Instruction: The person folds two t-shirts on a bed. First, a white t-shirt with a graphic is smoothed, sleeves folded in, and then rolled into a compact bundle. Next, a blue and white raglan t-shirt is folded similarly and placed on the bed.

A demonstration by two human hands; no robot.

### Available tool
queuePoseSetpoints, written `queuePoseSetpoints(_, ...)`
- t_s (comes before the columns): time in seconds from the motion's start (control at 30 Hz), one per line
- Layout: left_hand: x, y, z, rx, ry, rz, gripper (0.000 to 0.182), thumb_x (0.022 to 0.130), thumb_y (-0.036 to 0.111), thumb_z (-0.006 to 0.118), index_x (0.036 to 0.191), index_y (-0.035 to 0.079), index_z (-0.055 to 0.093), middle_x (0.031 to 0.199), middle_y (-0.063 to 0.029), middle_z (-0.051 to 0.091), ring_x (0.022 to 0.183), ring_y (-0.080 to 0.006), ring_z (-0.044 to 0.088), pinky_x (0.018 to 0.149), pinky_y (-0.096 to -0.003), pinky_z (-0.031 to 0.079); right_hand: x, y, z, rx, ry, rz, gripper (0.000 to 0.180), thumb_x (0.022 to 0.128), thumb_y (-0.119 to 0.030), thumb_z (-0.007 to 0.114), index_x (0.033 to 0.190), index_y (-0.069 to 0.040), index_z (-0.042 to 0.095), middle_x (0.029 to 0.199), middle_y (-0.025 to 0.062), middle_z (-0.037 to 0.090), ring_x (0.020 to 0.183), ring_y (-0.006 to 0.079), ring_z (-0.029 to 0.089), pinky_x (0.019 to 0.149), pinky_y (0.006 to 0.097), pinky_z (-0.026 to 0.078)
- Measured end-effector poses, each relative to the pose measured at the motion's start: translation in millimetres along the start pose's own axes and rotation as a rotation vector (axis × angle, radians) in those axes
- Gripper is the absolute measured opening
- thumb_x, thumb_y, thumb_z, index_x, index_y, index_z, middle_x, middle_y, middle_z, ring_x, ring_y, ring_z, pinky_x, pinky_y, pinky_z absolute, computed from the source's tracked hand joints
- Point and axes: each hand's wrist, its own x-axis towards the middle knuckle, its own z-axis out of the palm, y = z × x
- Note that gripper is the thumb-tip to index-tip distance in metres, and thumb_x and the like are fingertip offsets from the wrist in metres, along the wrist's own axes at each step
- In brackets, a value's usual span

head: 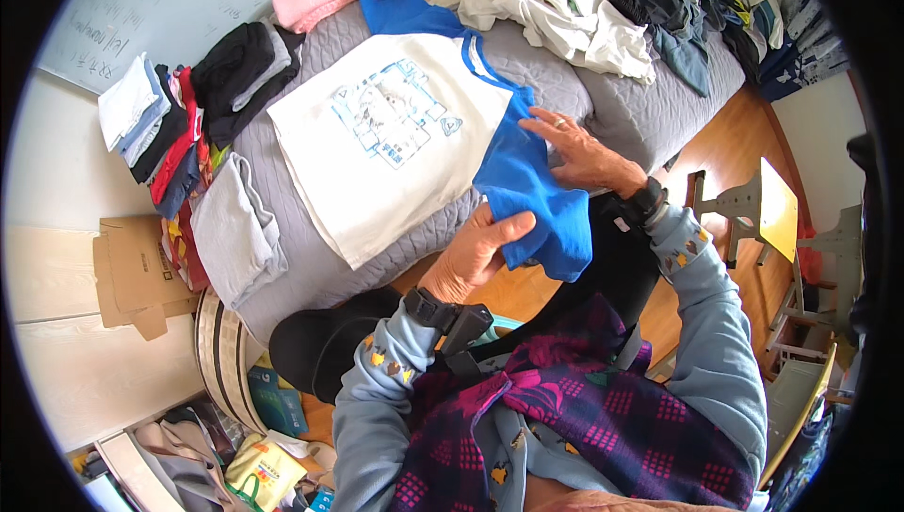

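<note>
A white T-shirt (311, 137) with blue raglan sleeves and a blue printed front lies spread on a grey quilted bed cover. Its near blue sleeve (519, 166) hangs past the bed's edge toward my lap. My left hand (477, 250) pinches this sleeve near its lower edge, thumb on top and fingers partly hidden beneath the cloth. My right hand (590, 159), wearing a ring, rests its fingertips on the sleeve's upper edge near the shoulder, fingers apart. The far sleeve (409, 10) lies stretched toward the wall.
Folded clothes (166, 130) are stacked on the left, beside dark folded garments (236, 74) and a grey folded garment (236, 229). A loose clothes heap (565, 10) covers the far right of the bed (664, 109). A yellow-topped stool (777, 208) stands on the wooden floor.
</note>
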Motion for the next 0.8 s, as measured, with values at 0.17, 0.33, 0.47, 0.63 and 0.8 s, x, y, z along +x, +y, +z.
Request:
queuePoseSetpoints(0.17,34.7,56.5,-1.4,-0.055,0.104,0.152,0.039,0.093,0.027,0.066,0.12,0.0,0.059,0.113,-0.0119,0.067,0.103,-0.0252,0.067,0.093,-0.0414,0.054,31.1,20.3,6.8,0.524,-0.022,-0.012,0.015,0.085,-0.009,0.065,0.098,-0.002,0.071,0.087,0.0078,0.072,0.081,0.0127,0.063,0.078,0.0315,0.051)
queuePoseSetpoints(0.33,93.7,123.0,-43.7,-0.211,0.2,0.279,0.032,0.095,0.032,0.064,0.113,0.005,0.063,0.11,-0.0119,0.07,0.101,-0.0269,0.068,0.09,-0.0451,0.055,56.9,53.2,8.4,0.633,0.011,0.244,0.019,0.094,-0.016,0.06,0.1,0.001,0.067,0.073,0.001,0.061,0.069,0.0092,0.055,0.067,0.028,0.049)
queuePoseSetpoints(0.47,139.9,162.3,-105.4,-0.282,0.143,0.382,0.03,0.096,0.035,0.062,0.106,0.007,0.063,0.111,-0.0129,0.07,0.108,-0.03,0.065,0.098,-0.0548,0.049,72.9,64.4,15.3,0.788,0.064,0.494,0.021,0.095,-0.017,0.059,0.097,0.001,0.069,0.075,0.0027,0.061,0.066,0.0113,0.058,0.058,0.0271,0.051)
queuePoseSetpoints(0.63,149.3,139.8,-167.4,-0.172,0.286,0.279,0.084,0.101,0.061,0.023,0.147,-0.01,0.02,0.147,-0.0308,0.037,0.136,-0.0412,0.041,0.112,-0.0544,0.036,82.4,62.0,18.1,0.776,0.012,0.606,0.03,0.093,-0.027,0.061,0.092,0.002,0.068,0.076,0.0065,0.063,0.062,0.0143,0.059,0.05,0.028,0.052)
queuePoseSetpoints(0.8,141.3,145.3,-190.5,0.009,0.26,0.283,0.072,0.102,0.053,0.038,0.135,-0.01,0.037,0.129,-0.0301,0.054,0.117,-0.039,0.058,0.1,-0.0492,0.049,85.5,56.8,17.9,0.706,0.023,0.665,0.037,0.092,-0.035,0.062,0.086,0.001,0.069,0.073,0.006,0.061,0.057,0.0135,0.057,0.045,0.027,0.048)
